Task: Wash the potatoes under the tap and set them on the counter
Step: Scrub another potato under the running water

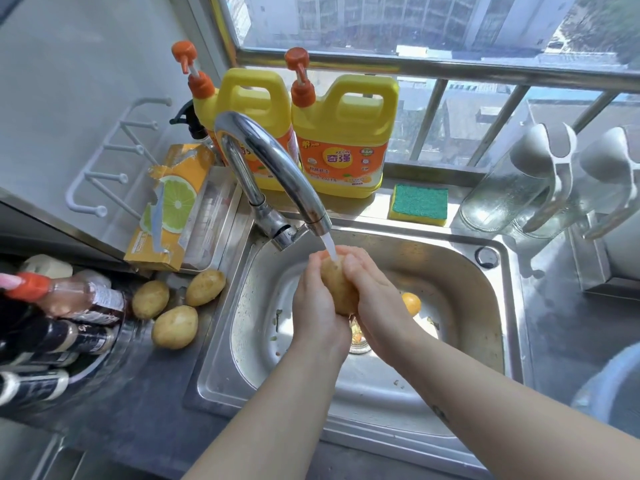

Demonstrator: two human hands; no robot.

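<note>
Over the middle of the stainless steel sink, a pale brown oval potato is being held between both hands. The left hand is curling round the potato's left side and the right hand is wrapping its fingers over the right side, so both are gripping it. A thin stream of water is falling from the curved chrome tap, which is rising at the sink's back left corner, and is striking the top of the potato. Just left of the sink, three more yellowish potatoes are lying close together on the dark grey table. Behind the sink, two yellow plastic detergent jugs with orange pumps are standing side by side, and a green-and-yellow sponge is lying near the sink's back rim. Inside the sink, right of its middle, a small round orange thing is showing.
</note>
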